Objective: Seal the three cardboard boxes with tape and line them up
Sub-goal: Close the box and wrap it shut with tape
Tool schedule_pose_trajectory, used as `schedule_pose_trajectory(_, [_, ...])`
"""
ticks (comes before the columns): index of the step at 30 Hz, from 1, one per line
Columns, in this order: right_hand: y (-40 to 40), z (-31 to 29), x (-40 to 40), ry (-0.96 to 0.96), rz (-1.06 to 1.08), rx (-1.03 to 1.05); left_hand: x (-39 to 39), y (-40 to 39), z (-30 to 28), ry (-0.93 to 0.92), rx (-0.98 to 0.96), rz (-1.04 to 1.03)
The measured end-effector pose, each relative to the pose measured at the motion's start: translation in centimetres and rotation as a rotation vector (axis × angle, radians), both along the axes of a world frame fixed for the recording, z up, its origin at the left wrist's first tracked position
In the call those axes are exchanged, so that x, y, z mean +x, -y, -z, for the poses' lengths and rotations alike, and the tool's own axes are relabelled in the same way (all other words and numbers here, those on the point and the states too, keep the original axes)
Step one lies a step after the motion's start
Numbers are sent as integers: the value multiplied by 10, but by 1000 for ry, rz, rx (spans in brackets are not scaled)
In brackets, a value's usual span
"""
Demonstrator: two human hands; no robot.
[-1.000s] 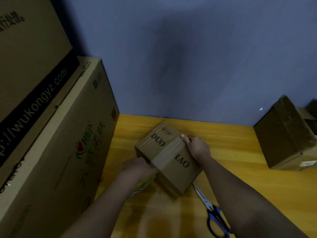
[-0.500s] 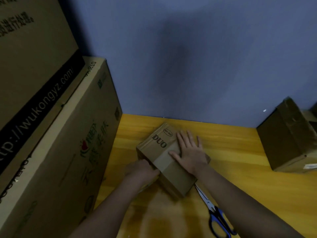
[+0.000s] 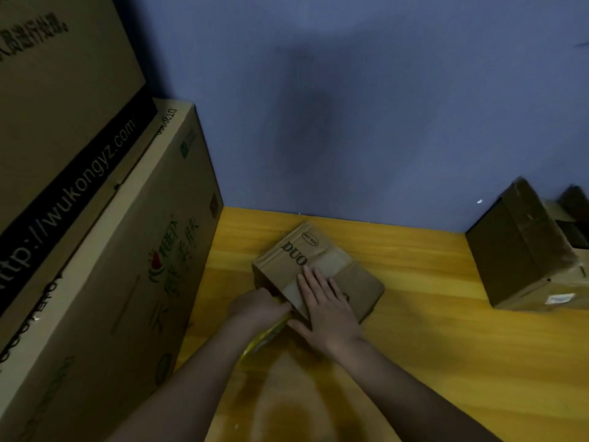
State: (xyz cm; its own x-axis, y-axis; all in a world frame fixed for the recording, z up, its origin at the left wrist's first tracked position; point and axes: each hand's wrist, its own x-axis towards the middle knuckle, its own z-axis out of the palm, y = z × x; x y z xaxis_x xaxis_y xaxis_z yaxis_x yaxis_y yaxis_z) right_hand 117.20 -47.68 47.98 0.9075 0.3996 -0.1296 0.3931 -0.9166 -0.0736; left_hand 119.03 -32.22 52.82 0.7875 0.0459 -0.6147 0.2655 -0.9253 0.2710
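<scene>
1. Right hand [image 3: 328, 309] has slid back along the box top toward the near edge since 0.5 s ago; scissors no longer in view.
2. Big cartons [image 3: 105, 250] stacked at left; another box [image 3: 526, 250] far right on the table [image 3: 446, 330], well apart.
3. Box [image 3: 315, 272], "DUO" on top, sits mid-table, long axis running diagonally from far-left to near-right.
4. Tape strip [image 3: 322, 266] crosses the top, w/ right hand flat on it, fingers straight, slightly spread, pressing.
5. Left hand [image 3: 258, 306] at near-left corner, fingers curled on a yellow tape roll [image 3: 264, 339], I think; grip partly hidden.
6. Next, prob.: cut the tape. Roll lies just below right hand's thumb, left hand nearer.
</scene>
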Motion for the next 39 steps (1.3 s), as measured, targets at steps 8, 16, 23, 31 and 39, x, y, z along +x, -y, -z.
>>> schedule_pose_trajectory(8, [-8, -6, -3, -45, 5, -46, -13, -24, 2, -8, -374, -186])
schedule_pose_trajectory(16, [-16, 12, -20, 144, 47, 3, -54, -40, 19, 124, -754, -427])
schedule_pose_trajectory(23, [-18, -2, -18, 107, 161, 214, -60, -38, 23, 189, -759, -443])
schedule_pose_trajectory(31, [-34, -7, -9, 87, 395, 102, -63, -46, 24, 119, -883, -463])
schedule_pose_trajectory(39, [-34, -7, 3, 76, 370, 39, -60, -44, 15, 224, -843, -505])
